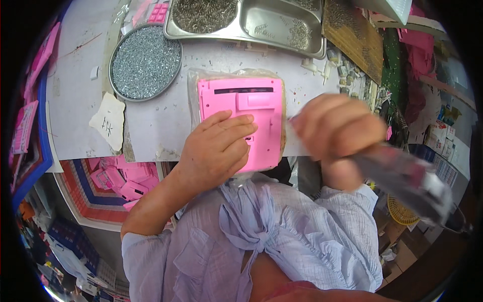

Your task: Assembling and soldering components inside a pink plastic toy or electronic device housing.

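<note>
A pink plastic housing (264, 136) lies on a plastic-wrapped pad (193, 100) at the table's front edge. It has a dark slot near its far end and a raised block below that. My left hand (216, 146) rests on the housing's left side with fingers stretched out flat. To the right of the housing, my right hand (339, 131) is closed around a dark, corded electric screwdriver (407, 178). Motion smears both the hand and the tool. A short tip points from the fist toward the housing, apart from it.
A round dish (111, 75) of small silver screws stands at the far left. Behind the pad sits a metal compartment tray (246, 36) with small metal parts. Beside it leans a brown board (347, 38). Several pink housings fill a box (83, 201) below the table's left front.
</note>
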{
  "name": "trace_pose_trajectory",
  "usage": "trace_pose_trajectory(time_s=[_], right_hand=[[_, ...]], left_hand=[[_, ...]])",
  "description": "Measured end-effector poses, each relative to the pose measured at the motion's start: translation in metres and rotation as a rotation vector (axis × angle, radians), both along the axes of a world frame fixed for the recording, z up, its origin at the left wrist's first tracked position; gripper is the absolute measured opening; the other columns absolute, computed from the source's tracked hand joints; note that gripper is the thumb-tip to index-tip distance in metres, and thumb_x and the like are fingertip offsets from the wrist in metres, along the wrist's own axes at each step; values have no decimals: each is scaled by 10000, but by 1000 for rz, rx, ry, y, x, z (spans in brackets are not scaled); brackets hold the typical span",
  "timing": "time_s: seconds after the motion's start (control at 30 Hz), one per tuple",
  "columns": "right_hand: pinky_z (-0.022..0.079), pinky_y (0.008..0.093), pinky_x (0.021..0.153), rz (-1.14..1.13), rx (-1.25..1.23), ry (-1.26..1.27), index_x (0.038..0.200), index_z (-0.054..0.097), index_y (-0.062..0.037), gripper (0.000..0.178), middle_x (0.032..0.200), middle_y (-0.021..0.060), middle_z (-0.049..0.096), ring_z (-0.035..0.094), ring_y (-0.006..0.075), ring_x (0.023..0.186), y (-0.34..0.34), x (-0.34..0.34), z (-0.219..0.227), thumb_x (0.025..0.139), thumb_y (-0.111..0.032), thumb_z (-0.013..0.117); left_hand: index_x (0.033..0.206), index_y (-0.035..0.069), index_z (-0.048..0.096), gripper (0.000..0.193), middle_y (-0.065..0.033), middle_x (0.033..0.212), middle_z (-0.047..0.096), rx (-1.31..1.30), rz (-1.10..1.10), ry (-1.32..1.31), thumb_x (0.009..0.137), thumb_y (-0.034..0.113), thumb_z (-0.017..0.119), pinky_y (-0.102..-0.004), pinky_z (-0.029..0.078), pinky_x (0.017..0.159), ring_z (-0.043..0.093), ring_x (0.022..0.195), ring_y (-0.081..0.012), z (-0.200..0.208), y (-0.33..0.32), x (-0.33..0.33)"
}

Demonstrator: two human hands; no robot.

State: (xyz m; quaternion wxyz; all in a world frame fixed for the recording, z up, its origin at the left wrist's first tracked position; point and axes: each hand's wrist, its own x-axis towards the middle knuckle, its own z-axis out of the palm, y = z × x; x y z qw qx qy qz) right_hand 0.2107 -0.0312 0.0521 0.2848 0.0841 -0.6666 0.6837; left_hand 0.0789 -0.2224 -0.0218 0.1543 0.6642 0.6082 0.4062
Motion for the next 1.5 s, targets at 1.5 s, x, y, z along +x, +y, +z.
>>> trace_pose_trajectory(time_s=[1.5], right_hand=[[435, 259, 436, 279, -191, 68, 1005, 555, -111, 251, 612, -27, 561, 531, 114, 468, -34, -40, 16, 933, -262, 742]], left_hand=[[1043, 101, 694, 232, -52, 1043, 772, 90, 269, -171, 836, 16, 752, -549, 306, 1179, 742, 997, -221, 7, -22, -2]])
